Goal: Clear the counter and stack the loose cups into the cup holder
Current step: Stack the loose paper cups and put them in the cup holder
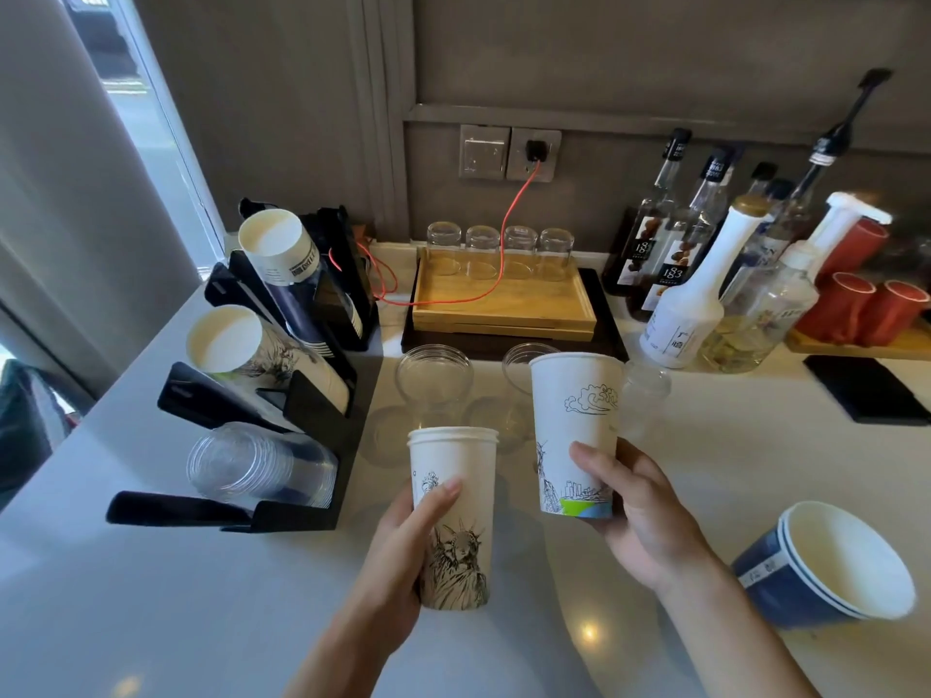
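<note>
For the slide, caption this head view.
Left hand and right hand each hold a white paper cup beside the black cup holder.

Café drinks counter: tiered cup holder [312, 410], syrup bottles [675, 254], upturned glasses [499, 244].

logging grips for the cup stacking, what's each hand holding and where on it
Left hand holds a stack of paper cups, grip around the lower half. Right hand holds a single paper cup, grip at its base.
</note>
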